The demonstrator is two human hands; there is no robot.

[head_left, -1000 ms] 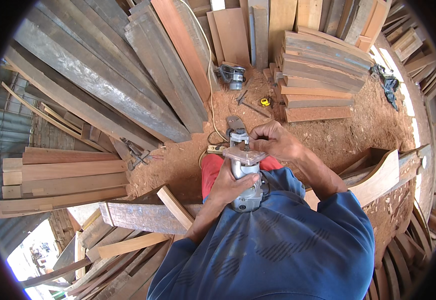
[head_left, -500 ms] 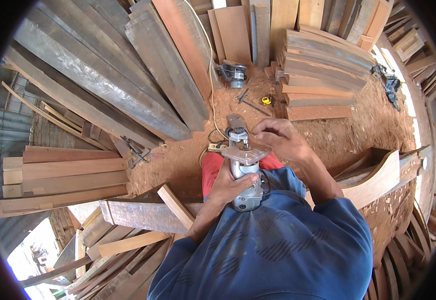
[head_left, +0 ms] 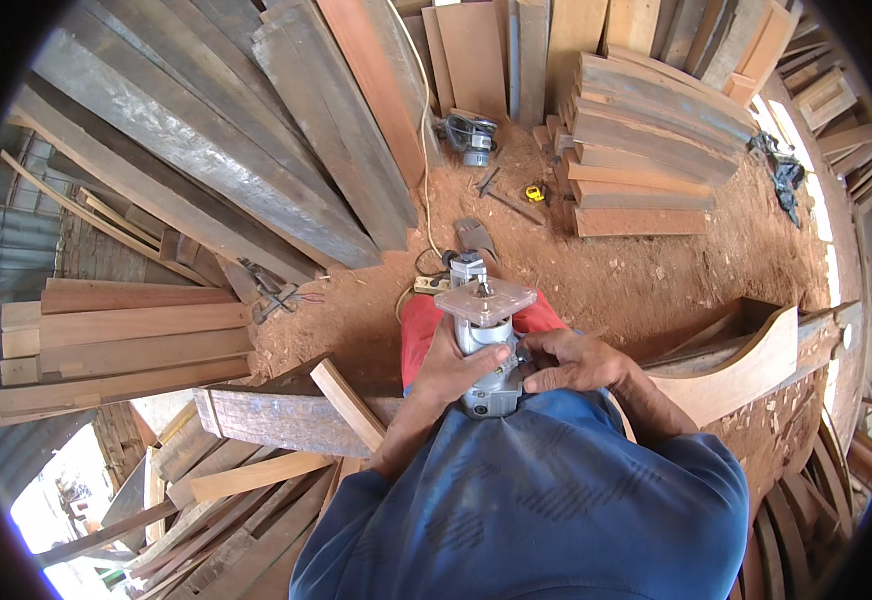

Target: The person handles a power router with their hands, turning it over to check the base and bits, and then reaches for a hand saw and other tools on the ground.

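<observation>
A grey trim router (head_left: 493, 372) stands base-up against my lap, its clear square base plate (head_left: 486, 301) on top and the bit poking up through it. My left hand (head_left: 453, 362) is wrapped round the motor body from the left, thumb across the front. On the other side my right hand (head_left: 574, 361) has its fingers curled against the router's side, by a dark fitting; what the fingertips grip there is partly hidden. A power strip (head_left: 430, 285) lies just beyond my left hand.
A wooden beam (head_left: 286, 417) crosses beside me, with a curved board (head_left: 741, 365) on its right part. Ahead on the sawdust floor lie a power tool (head_left: 473, 140), a yellow tape measure (head_left: 534, 193) and a clamp-like tool (head_left: 506, 197). Stacked planks (head_left: 641, 165) stand at far right.
My right hand has come down from above the base plate to the router's right side and now touches it. My left hand keeps its hold.
</observation>
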